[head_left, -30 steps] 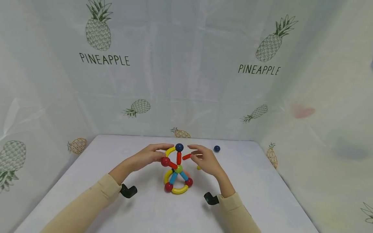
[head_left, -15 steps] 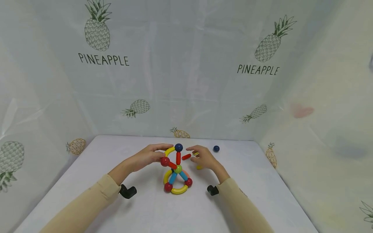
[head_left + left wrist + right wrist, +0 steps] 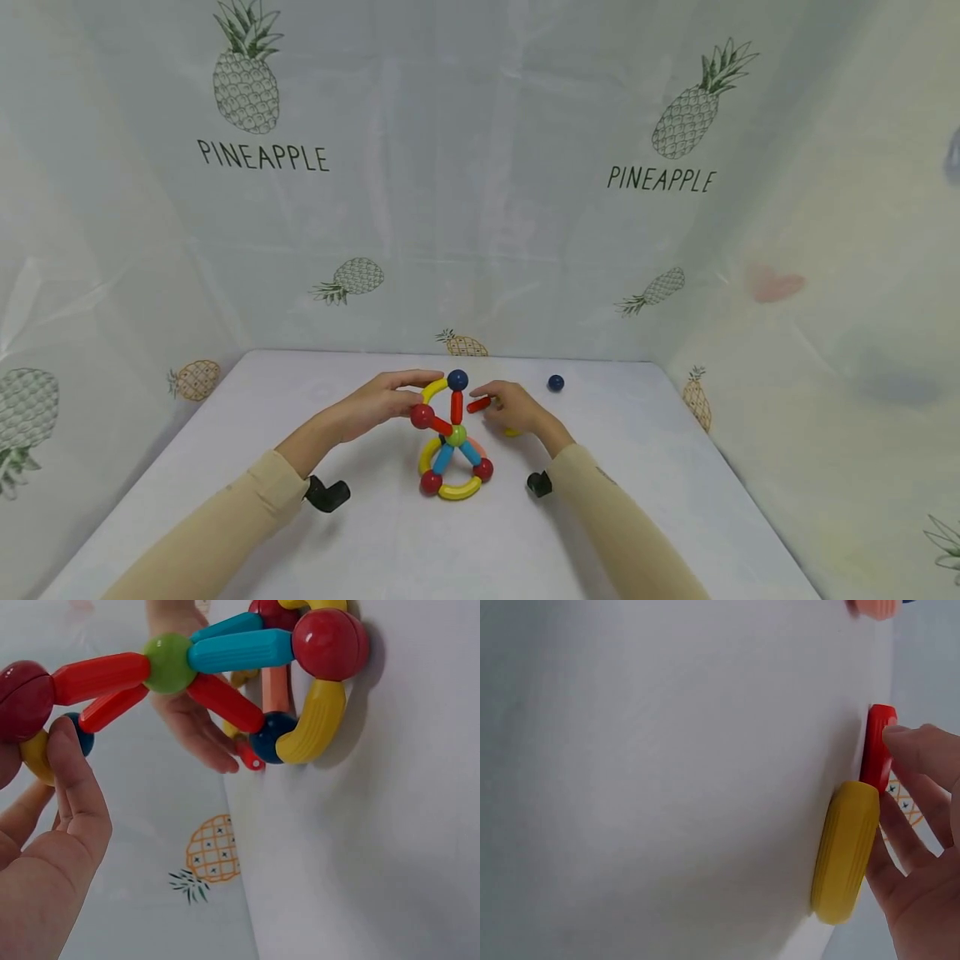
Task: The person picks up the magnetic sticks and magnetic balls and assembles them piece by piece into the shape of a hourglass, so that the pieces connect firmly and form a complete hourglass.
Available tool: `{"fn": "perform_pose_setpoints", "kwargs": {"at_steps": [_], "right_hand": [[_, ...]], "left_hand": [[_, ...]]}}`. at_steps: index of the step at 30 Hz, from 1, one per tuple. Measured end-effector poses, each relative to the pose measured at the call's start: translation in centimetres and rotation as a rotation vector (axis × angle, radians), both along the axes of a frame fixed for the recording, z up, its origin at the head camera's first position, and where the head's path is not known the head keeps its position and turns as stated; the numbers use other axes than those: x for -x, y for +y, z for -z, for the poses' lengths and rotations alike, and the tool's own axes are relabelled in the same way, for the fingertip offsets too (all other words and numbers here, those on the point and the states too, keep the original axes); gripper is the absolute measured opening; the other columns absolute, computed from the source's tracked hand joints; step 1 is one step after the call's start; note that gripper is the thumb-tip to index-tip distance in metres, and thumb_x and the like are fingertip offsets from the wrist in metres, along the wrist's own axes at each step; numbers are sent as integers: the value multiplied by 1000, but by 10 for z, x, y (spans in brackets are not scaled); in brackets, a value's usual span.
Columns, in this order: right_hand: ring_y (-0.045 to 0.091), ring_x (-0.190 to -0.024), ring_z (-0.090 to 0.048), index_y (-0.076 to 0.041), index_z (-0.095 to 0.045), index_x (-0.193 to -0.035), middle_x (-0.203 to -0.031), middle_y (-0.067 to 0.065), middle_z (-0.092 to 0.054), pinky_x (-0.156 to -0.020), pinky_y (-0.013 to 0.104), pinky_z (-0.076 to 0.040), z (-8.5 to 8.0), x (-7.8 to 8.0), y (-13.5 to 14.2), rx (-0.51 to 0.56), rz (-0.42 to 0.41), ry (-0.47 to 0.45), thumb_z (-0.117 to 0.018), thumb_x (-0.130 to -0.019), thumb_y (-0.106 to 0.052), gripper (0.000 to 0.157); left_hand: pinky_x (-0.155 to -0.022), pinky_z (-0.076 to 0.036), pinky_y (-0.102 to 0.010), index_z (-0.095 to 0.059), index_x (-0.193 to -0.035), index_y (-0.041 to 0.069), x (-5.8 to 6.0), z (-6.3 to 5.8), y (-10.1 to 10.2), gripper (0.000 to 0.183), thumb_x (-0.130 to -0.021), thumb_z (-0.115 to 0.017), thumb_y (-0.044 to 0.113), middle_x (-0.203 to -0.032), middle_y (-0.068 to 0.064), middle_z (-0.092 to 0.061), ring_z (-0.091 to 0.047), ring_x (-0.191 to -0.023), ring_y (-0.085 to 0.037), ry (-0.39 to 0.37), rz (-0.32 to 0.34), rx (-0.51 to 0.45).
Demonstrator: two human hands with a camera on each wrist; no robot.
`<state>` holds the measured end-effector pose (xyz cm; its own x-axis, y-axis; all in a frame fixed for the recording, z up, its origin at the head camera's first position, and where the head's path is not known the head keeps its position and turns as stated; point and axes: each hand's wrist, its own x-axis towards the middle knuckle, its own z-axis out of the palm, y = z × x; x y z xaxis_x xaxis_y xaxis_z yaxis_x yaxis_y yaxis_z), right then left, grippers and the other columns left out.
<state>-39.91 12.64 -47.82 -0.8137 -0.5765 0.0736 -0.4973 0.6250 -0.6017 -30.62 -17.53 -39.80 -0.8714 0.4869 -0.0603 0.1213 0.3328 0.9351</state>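
Observation:
A standing build of magnetic balls and rods centres on a green ball [image 3: 456, 435]. Blue rods run down to red balls joined by yellow curved rods, forming its base ring. My left hand [image 3: 375, 406] grips the upper part, thumb and fingers around a yellow curved rod [image 3: 433, 390] between a red ball [image 3: 422, 417] and a dark blue ball [image 3: 457, 380]. Just right of the build, my right hand [image 3: 519, 410] pinches a short red rod [image 3: 877, 750] low at the table; the thumb lies over it, the fingers behind it. A yellow rod [image 3: 845, 855] lies beside that hand.
A loose dark blue ball [image 3: 556, 383] lies at the back right of the white table [image 3: 637, 500]. Behind the table hangs a pineapple-print curtain [image 3: 480, 208]. Black camera mounts stick out by both wrists, the left mount [image 3: 327, 495] lying nearer the build.
My right hand has come down and taken hold of the red rod, its fingers closing in. The left hand stays on the build, which stands as before.

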Motion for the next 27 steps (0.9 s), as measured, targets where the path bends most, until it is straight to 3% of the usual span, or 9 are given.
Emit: {"fn": "perform_pose_setpoints", "kwargs": {"at_steps": [12,20,27], "right_hand": [[19,-101,-59,-16,-79,-122,-112,1,-68,-93,37,-57,1,0,0,-50,18,5,-77,-98,-7,26],[17,-99,-60,-18,-81,-115,-108,-3,-71,-93,35,-58,-1,-4,2,-100,5,3,-80,-97,-14,19],[15,-98,-63,-19,-78,-114,-106,-6,-72,-92,33,-59,-5,-10,6,-56,-17,21,-81,-96,-17,18]], "left_hand": [[-117,-40,-65,-53,-157,29,2,1,-3,52,-105,-59,25,-165,-4,-44,-52,-142,-31,-6,-8,-3],[-118,-41,-62,-53,-157,29,1,2,-2,51,-107,-57,24,-167,-5,-42,-49,-145,-32,-3,-3,-11],[-118,-41,-63,-53,-157,30,0,4,-5,51,-107,-57,26,-167,-4,-42,-47,-147,-33,1,-10,-3]]}}
